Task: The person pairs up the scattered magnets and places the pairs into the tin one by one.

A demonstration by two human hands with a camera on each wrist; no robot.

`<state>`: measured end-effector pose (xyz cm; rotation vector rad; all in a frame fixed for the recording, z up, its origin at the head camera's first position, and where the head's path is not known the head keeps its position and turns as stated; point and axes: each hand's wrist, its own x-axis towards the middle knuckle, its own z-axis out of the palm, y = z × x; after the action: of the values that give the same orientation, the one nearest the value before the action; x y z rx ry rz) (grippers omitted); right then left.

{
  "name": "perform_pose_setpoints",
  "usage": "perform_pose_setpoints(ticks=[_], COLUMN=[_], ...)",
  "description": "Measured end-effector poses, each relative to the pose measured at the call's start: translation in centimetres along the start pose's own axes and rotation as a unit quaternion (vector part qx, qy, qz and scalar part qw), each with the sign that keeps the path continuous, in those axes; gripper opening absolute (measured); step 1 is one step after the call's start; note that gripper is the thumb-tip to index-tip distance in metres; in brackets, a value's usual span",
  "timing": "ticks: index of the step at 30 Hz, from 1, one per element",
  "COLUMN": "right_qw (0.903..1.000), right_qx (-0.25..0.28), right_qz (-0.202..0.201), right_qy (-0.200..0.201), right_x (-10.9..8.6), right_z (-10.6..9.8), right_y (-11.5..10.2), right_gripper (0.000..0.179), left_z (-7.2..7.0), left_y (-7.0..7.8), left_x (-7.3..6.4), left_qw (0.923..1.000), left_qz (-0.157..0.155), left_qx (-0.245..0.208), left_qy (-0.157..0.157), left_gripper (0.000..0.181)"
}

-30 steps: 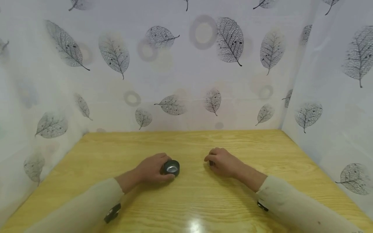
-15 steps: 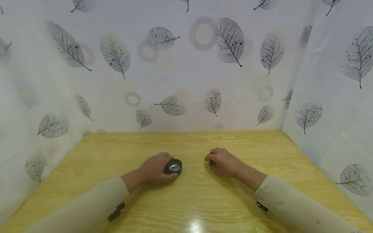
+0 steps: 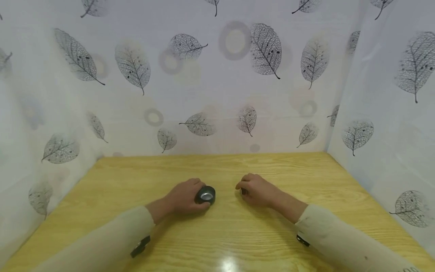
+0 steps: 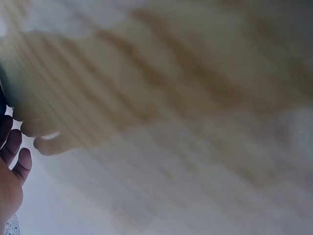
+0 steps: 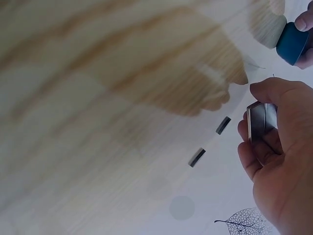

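My left hand point(image 3: 188, 196) grips a short, round, dark teal cap-like piece point(image 3: 206, 195) with a silvery centre. Its fingers lie behind the piece and the thumb in front. In the right wrist view its teal tapered side shows. A short gap away, my right hand point(image 3: 259, 190) pinches a small, shiny metal block point(image 5: 263, 122) between thumb and fingers, low over the tabletop. From the head view this block is mostly covered by the fingers. At the left edge of the left wrist view only some fingertips point(image 4: 14, 147) appear.
A glossy wood-grain table point(image 3: 224, 230) mirrors the hands. White leaf-print sheets point(image 3: 217, 87) enclose its back and sides. Two short dark bars point(image 5: 223, 125) show in the right wrist view; whether they are objects or reflections, I cannot tell.
My left hand has shifted a little to the right with the teal piece, narrowing the gap to my right hand. The right hand keeps its hold on the metal block, almost still.
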<state>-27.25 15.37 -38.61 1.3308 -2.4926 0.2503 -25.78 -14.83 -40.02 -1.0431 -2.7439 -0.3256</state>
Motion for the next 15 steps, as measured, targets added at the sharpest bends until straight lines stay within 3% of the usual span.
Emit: perform_pose_setpoints(ticks=[15], right_qw=[0.9998], right_qx=[0.018], right_qz=[-0.007], right_qy=[-0.009], right_x=[0.1], right_z=[-0.35], right_y=[-0.36], right_gripper=[0.023], left_z=[0.46], left_y=[0.44], left_x=[0.82], left_qw=[0.9999], left_qz=[-0.006], left_qx=[0.0], left_qy=[-0.01], left_gripper=[0.055])
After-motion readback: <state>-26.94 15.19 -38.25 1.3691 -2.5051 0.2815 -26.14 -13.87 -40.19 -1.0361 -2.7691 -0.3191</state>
